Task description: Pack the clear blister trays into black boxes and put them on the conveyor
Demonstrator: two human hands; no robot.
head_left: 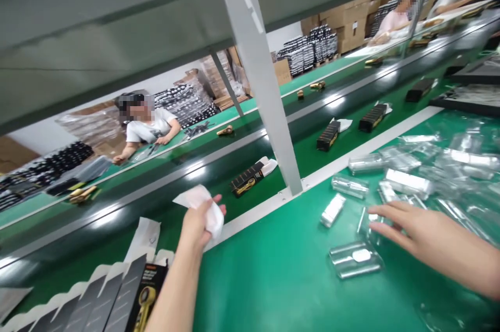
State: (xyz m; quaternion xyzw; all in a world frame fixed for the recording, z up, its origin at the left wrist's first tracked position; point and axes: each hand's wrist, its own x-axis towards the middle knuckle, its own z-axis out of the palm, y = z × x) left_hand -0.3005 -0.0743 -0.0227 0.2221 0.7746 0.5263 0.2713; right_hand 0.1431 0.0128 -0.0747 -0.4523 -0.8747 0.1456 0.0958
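My left hand (pixel 199 222) is closed around a soft white pouch (pixel 198 198), above the near edge of the conveyor. What is inside the pouch, if anything, I cannot make out. My right hand (pixel 410 225) reaches in from the right with its fingers stretched and a gap between thumb and forefinger. Its fingertips are at a clear plastic insert (pixel 365 227); whether they touch it is unclear. A separate clear plastic insert (pixel 356 259) lies just in front, and a heap of similar clear plastic pieces (pixel 406 181) spreads behind the hand.
Black printed boxes (pixel 125 290) stand in a row at lower left, flaps up. Beyond my left hand, a black box (pixel 248 178) lies on the green conveyor (pixel 211 170), with several more farther along. A grey post (pixel 265 77) rises between. Co-workers sit across the line.
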